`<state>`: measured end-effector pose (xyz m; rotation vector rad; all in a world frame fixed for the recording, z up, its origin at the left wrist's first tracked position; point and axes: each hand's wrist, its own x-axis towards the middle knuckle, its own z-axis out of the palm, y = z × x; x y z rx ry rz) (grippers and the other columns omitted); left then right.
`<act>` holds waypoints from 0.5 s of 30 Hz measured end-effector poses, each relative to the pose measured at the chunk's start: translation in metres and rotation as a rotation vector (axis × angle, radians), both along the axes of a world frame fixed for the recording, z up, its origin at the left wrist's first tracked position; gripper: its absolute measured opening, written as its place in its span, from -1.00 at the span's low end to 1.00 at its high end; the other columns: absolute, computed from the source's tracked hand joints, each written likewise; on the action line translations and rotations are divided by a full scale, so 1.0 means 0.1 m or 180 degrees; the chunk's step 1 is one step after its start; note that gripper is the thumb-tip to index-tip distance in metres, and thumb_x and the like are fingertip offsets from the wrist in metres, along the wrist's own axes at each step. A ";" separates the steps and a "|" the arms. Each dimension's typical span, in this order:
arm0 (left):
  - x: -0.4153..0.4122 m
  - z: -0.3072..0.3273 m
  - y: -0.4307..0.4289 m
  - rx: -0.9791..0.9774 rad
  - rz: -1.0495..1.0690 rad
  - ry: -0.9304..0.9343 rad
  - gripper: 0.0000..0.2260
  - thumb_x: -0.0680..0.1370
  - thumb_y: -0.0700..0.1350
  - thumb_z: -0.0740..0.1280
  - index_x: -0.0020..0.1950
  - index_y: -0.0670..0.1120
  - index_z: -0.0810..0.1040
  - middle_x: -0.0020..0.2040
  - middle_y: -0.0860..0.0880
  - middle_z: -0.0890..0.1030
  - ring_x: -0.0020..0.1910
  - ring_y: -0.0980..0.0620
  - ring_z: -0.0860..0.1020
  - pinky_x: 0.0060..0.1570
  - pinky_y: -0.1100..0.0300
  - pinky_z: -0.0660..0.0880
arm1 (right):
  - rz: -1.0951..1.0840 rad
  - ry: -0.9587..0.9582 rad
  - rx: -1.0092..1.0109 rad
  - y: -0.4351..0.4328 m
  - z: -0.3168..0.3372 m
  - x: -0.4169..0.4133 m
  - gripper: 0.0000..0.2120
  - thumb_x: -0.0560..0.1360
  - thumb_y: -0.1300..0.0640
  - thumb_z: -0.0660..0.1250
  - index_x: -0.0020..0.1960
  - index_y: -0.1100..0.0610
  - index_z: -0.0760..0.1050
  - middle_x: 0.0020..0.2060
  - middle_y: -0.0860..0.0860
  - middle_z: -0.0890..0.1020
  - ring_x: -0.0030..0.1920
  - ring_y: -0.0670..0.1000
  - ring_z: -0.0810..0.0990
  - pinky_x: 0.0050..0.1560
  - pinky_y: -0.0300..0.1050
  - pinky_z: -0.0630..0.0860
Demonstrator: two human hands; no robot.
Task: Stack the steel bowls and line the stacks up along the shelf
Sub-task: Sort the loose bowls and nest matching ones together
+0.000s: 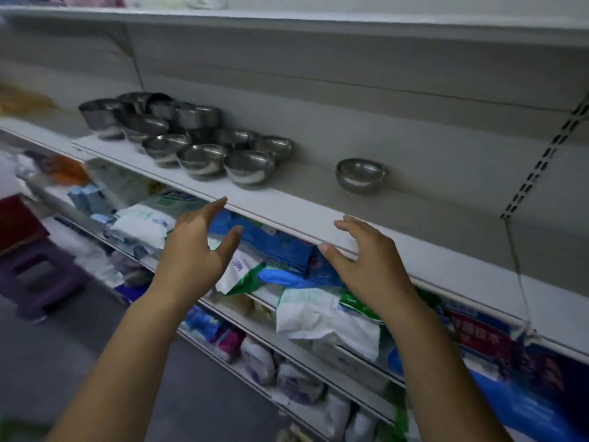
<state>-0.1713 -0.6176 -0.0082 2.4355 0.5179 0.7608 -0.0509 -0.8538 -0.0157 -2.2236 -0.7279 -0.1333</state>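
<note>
Several steel bowls (191, 137) cluster on the left part of the white shelf (318, 215), some nested in short stacks at the back left. A single steel bowl (361, 175) stands apart to their right. My left hand (197, 250) hovers open in front of the shelf edge, below the cluster, holding nothing. My right hand (366, 266) is open too, its fingertips near the shelf's front lip, below the lone bowl. Neither hand touches a bowl.
Lower shelves hold plastic packets in white, blue and green (287, 282). A purple stool (35, 275) stands on the floor at left. A slotted upright (541, 154) and a thin cord run down at right. Another shelf (287, 20) hangs overhead.
</note>
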 end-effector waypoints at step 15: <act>0.94 0.07 1.40 -0.0126 0.0480 -0.0174 -0.43 0.60 0.13 0.35 0.56 -0.01 0.31 0.51 0.00 0.40 0.49 0.02 0.34 0.34 0.18 0.29 | 0.0523 0.0176 0.0154 1.75 0.09 1.12 -0.32 0.49 -0.14 0.46 0.51 0.05 0.35 0.45 -0.01 0.44 0.44 0.00 0.38 0.28 -0.25 0.29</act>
